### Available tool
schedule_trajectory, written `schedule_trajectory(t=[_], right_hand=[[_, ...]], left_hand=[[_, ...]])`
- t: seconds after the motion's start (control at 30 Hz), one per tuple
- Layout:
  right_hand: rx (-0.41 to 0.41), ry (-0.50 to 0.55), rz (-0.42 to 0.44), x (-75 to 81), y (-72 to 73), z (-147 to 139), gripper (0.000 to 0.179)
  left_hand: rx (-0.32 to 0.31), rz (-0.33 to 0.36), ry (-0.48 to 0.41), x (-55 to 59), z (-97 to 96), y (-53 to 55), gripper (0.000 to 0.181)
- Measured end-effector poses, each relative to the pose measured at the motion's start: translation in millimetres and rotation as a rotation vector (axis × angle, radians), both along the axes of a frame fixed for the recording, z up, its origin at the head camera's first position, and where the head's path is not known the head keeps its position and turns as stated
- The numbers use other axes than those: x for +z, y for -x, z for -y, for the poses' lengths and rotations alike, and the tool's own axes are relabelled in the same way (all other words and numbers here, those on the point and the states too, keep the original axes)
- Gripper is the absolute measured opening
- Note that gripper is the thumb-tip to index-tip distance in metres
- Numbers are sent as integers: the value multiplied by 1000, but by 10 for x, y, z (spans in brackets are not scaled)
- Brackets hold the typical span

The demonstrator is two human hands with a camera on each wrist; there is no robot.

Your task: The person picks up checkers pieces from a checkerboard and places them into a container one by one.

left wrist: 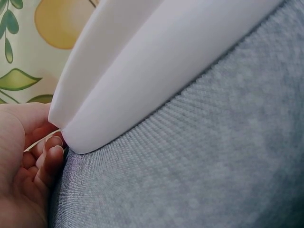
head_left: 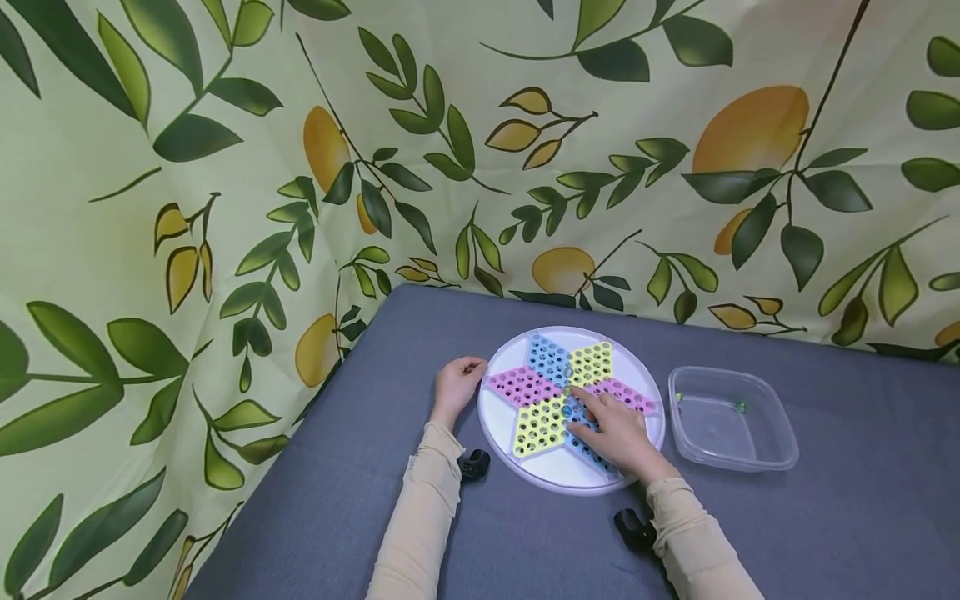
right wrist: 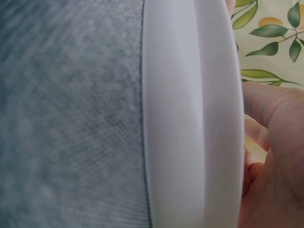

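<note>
A round white Chinese checkers board (head_left: 501, 437) with a blue, yellow and pink star of holes rests on the table. My left hand (head_left: 456, 388) is at its left rim. In the left wrist view, the hand's curled fingers (left wrist: 53, 154) hold the white rim (left wrist: 118, 80). Over the star, my right hand (head_left: 621, 432) reaches in with its index finger extended to a small green marble (head_left: 567, 389) near the centre. The thumb is spread apart, beside a blue marble (head_left: 567, 411). In the right wrist view, the board's side hides the fingertips of the right hand (right wrist: 275, 156).
To the board's right stands a clear plastic container (head_left: 731, 454) with a few small green pieces inside. A grey cloth covers the table (head_left: 525, 550). Black wrist devices (head_left: 633, 530) sit by both forearms. A leaf-and-fruit patterned curtain (head_left: 450, 192) hangs behind the table.
</note>
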State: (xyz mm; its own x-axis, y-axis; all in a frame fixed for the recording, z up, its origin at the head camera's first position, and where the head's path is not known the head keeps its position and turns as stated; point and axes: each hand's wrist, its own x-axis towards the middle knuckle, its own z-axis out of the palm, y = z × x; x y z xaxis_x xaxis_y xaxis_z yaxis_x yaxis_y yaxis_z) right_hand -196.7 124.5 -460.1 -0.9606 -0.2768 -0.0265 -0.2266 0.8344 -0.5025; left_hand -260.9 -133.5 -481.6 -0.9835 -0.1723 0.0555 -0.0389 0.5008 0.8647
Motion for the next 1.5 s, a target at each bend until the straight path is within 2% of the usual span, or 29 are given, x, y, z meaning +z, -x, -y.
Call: schedule_trajectory(t=[0.37, 0.5, 0.77, 1.0, 1.17, 1.5], right_hand=[[22, 17, 54, 32, 27, 0, 62], [21, 29, 40, 34, 53, -3, 57], [13, 140, 77, 101, 89, -37, 50], [49, 164, 65, 147, 117, -53, 43], [51, 181, 65, 141, 128, -37, 37], [44, 227, 88, 99, 164, -34, 43]], left_hand=[[-4, -18, 1, -10, 8, -4, 22], [-6, -19, -10, -10, 15, -3, 21], [-12, -15, -9, 9, 4, -9, 21], [-20, -74, 50, -3, 15, 14, 20], [-19, -75, 39, -6, 24, 16, 20], [-17, -66, 34, 6, 17, 7, 19]])
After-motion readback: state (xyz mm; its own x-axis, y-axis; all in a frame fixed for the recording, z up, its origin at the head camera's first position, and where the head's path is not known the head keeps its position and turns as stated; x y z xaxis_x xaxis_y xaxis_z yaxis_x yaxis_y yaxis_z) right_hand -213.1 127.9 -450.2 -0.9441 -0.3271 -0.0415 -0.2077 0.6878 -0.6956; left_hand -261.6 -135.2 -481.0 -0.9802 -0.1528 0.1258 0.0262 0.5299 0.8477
